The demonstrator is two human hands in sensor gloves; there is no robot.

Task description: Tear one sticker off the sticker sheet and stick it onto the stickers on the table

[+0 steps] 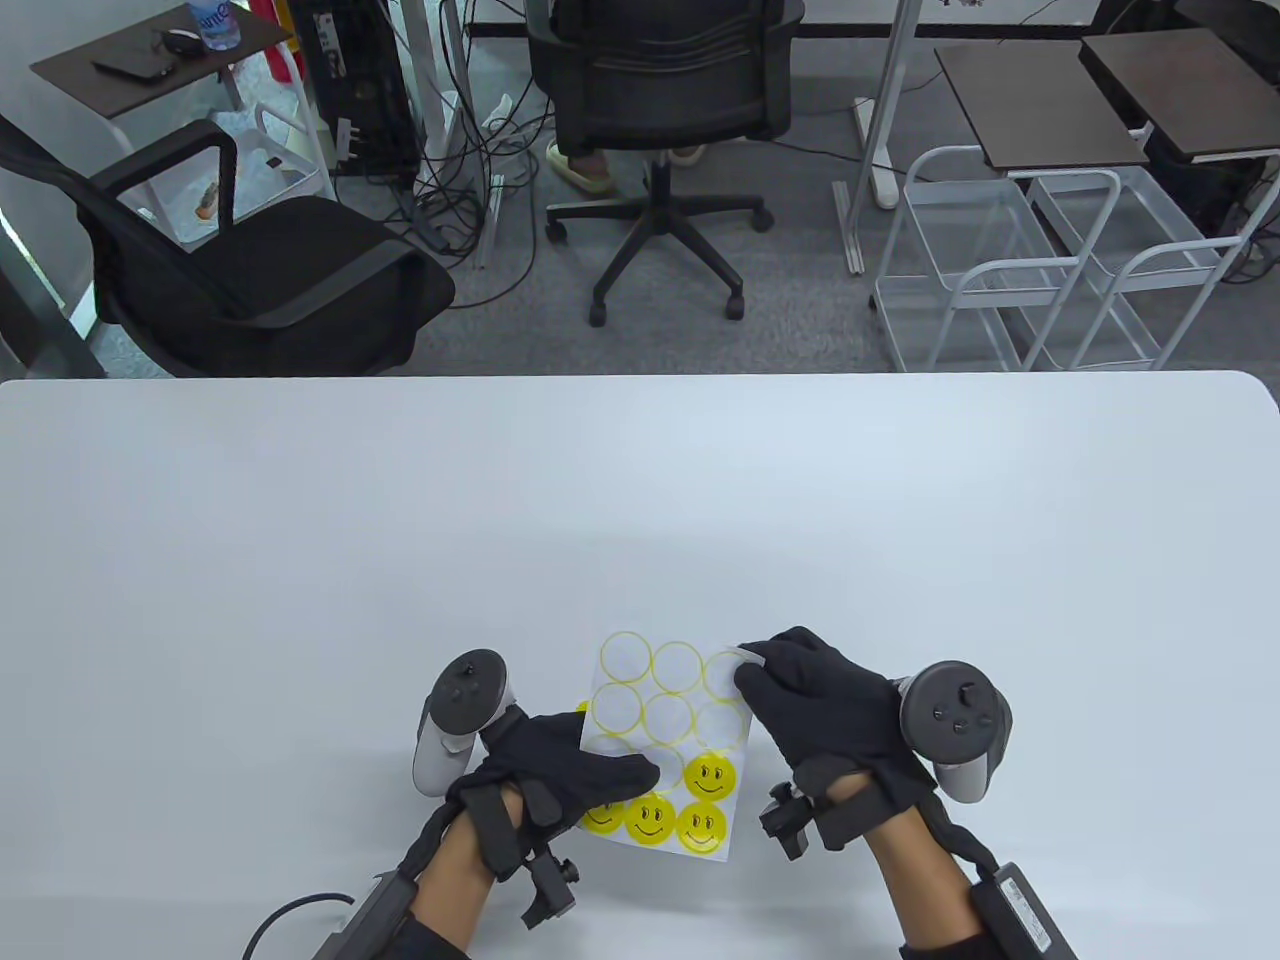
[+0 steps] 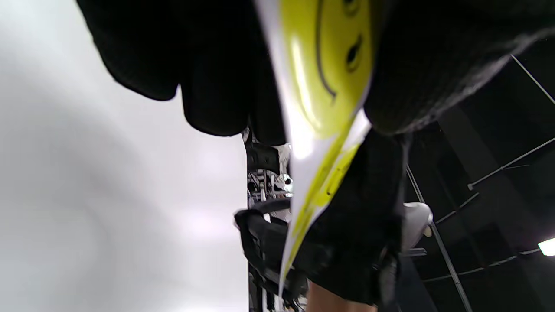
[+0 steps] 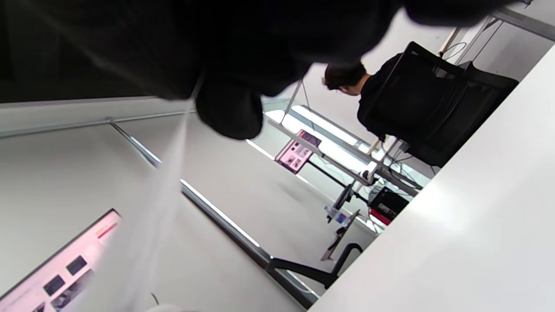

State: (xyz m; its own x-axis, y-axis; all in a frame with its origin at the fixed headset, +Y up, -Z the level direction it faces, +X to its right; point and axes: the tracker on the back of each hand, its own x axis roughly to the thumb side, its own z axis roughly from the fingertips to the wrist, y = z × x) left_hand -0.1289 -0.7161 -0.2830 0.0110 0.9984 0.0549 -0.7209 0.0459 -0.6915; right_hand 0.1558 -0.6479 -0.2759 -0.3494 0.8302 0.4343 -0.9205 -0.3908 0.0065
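Table view: left hand [image 1: 560,770] fingers clamped on sticker sheet [image 1: 668,745], right hand [image 1: 820,700] fingers pinching its top corner.

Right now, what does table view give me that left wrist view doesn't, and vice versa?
Table view only: the whole sticker sheet, with empty yellow rings on its upper rows and smiley stickers left on the lower rows; the right hand at the sheet's top right corner; chairs and carts beyond the table.
Left wrist view only: a close, edge-on look at the sheet pinched between the left hand's fingers, one smiley face large in frame.
Both: the left hand holding the sheet by its lower left, and the white table.
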